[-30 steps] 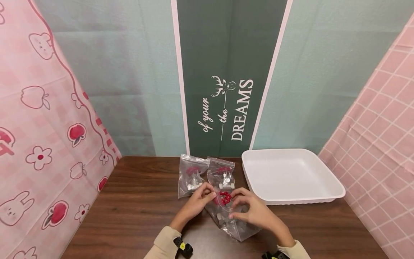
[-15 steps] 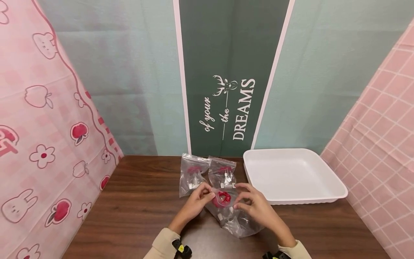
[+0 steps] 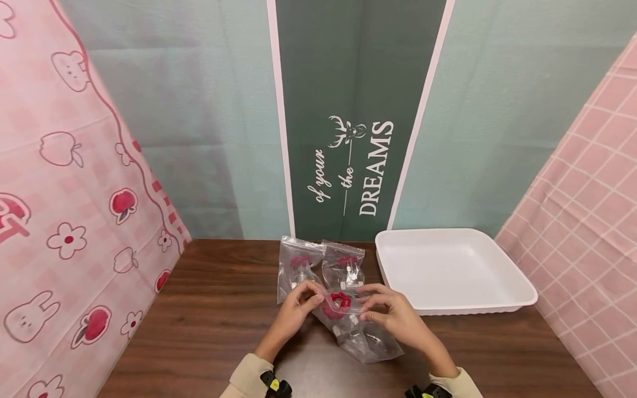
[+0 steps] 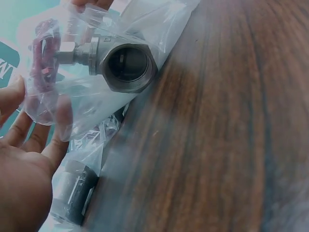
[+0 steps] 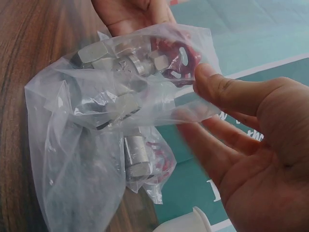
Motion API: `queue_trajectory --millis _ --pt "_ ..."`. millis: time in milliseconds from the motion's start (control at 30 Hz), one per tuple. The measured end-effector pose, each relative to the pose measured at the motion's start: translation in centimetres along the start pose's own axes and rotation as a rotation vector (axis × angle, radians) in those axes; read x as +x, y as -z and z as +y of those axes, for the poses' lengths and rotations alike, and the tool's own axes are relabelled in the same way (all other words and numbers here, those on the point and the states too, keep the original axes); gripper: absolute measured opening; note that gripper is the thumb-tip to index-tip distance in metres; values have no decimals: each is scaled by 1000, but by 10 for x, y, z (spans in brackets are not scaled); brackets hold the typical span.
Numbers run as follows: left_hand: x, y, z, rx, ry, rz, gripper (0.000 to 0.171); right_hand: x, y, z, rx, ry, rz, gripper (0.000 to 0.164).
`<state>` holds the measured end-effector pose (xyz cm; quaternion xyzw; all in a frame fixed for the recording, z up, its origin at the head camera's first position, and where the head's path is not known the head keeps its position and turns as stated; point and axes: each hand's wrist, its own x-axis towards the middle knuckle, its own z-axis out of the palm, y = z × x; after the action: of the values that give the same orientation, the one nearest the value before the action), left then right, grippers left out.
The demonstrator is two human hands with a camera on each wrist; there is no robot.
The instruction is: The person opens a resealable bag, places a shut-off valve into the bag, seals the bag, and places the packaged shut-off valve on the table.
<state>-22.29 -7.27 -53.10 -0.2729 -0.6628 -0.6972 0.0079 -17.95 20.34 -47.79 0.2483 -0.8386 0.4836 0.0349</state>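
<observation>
A clear plastic bag (image 3: 370, 342) is held just over the table, with a metal valve (image 4: 128, 63) inside. The valve's red handwheel (image 3: 340, 301) lies near the bag's mouth. On the left, my left hand (image 3: 297, 307) pinches the bag's edge between thumb and fingers. Across from it, my right hand (image 3: 393, 312) grips the other side of the mouth; in the right wrist view its thumb lies outside the film, and its fingertips are partly behind it. Beyond the hands lie two more bagged valves, a left one (image 3: 300, 265) and a right one (image 3: 350, 271).
A white plastic tray (image 3: 455, 271) stands at the back right of the brown wooden table (image 3: 209, 315). A green curtain (image 3: 224, 110) hangs behind the table, with pink cloths on both sides.
My right hand has moved up to the bag's mouth, which now stretches wider between both hands. The handwheel has shifted slightly left, and my left hand has drawn slightly left.
</observation>
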Motion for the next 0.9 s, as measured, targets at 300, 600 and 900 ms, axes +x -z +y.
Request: queue_trajectory --millis 300,600,900 --pt "1 1 11 -11 -57 29 13 1 3 -7 -12 30 33 10" --pt "3 7 19 -21 -71 63 9 4 6 -12 12 65 85 14" --pt "1 9 19 -34 -129 61 7 8 7 -19 -17 94 107 14"
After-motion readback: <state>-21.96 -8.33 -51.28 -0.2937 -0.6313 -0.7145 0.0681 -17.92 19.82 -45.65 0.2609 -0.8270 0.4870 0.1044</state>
